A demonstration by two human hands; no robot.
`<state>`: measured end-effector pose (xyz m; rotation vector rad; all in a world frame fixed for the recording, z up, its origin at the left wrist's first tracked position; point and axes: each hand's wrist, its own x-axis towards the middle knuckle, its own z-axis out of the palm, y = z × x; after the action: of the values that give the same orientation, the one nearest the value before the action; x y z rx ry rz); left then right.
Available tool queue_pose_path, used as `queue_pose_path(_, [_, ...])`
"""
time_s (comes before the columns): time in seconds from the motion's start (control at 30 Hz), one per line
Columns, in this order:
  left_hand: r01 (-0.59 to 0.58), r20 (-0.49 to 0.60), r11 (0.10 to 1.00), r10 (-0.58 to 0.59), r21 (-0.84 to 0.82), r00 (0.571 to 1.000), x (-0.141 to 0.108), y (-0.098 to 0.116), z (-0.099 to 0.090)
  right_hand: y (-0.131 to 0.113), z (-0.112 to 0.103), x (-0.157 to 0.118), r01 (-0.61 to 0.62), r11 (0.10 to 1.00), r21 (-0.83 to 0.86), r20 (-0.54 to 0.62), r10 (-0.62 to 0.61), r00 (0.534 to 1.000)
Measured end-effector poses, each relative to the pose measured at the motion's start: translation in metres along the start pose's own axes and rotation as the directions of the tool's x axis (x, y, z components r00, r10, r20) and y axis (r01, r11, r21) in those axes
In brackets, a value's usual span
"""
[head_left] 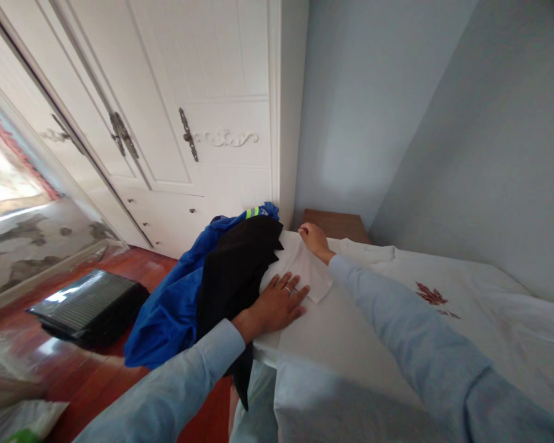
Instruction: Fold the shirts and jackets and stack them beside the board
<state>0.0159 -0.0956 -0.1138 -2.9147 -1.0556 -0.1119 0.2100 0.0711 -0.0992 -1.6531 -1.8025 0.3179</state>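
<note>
On the counter [265,355], the white shirt [471,292], seemingly being straightened, calls for smoothing, left hand [276,304] spread near the left edge, right hand [316,240] curled at the far edge, grip unclear.

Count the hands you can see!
2: the left hand lies spread on white fabric beside the black cloth; the right hand is farther forward, near the brown furniture.

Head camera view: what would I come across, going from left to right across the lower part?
Plastic bag, dark glossy package, blue garment, black cloth, left hand, right hand, dark red leaf print on the white shirt.
</note>
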Motion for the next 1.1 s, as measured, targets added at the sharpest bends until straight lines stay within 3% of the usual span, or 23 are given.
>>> queue_pose_path(0.07, [0.0,-0.004,1.0,0.0,0.003,1.0,0.0,0.0,0.001,-0.006,-0.006,-0.022,0.154,0.988,0.005,0.046,-0.154,0.987])
queue_pose_path(0.1, [0.0,-0.004,1.0,0.0,0.005,1.0,0.0,0.0,0.002,-0.006,-0.009,-0.034,0.272,0.962,0.013,0.102,-0.272,0.957])
queue_pose_path(0.13, [-0.002,-0.005,1.0,0.002,0.007,1.0,0.0,-0.001,0.003,-0.005,-0.012,-0.048,0.4,0.916,0.029,0.175,-0.398,0.9])
queue_pose_path(0.2, [-0.008,-0.003,1.0,0.008,0.012,1.0,0.001,-0.002,0.006,0.002,-0.021,-0.075,0.593,0.802,0.078,0.328,-0.582,0.744])
queue_pose_path(0.23, [-0.012,-0.003,1.0,0.012,0.014,1.0,0.001,-0.003,0.007,0.008,-0.025,-0.086,0.632,0.769,0.096,0.382,-0.615,0.69])
queue_pose_path(0.27, [-0.015,-0.005,1.0,0.015,0.015,1.0,0.001,-0.004,0.008,0.014,-0.03,-0.096,0.642,0.759,0.103,0.416,-0.62,0.666])
queue_pose_path(0.33, [0.01,-0.025,1.0,-0.009,0.022,1.0,0.001,-0.004,0.009,0.027,-0.041,-0.108,0.601,0.793,0.095,0.426,-0.578,0.696])
queue_pose_path(0.47, [0.136,-0.127,0.989,-0.127,0.063,0.984,-0.001,0.003,0.0,0.043,-0.06,-0.114,0.422,0.897,0.129,0.359,-0.439,0.824])
queue_pose_path(0.53, [0.187,-0.156,0.978,-0.172,0.087,0.973,-0.004,0.01,-0.008,0.042,-0.066,-0.118,0.383,0.907,0.175,0.331,-0.421,0.845])
queue_pose_path(0.63, [0.228,-0.133,0.969,-0.215,0.093,0.967,-0.012,0.02,-0.017,0.033,-0.069,-0.131,0.463,0.864,0.197,0.356,-0.503,0.788])
queue_pose_path(0.77, [0.087,-0.083,0.994,-0.081,0.068,0.993,-0.023,0.02,-0.016,0.024,-0.069,-0.149,0.599,0.779,0.188,0.44,-0.611,0.658])
queue_pose_path(0.9, [-0.003,-0.069,0.999,0.005,0.04,0.998,-0.026,0.011,-0.009,0.021,-0.068,-0.152,0.689,0.72,0.081,0.464,-0.639,0.613])
queue_pose_path(1.1, [0.081,-0.087,0.997,-0.079,0.013,0.993,-0.022,0.009,-0.008,0.017,-0.072,-0.144,0.821,0.535,-0.199,0.518,-0.654,0.551])
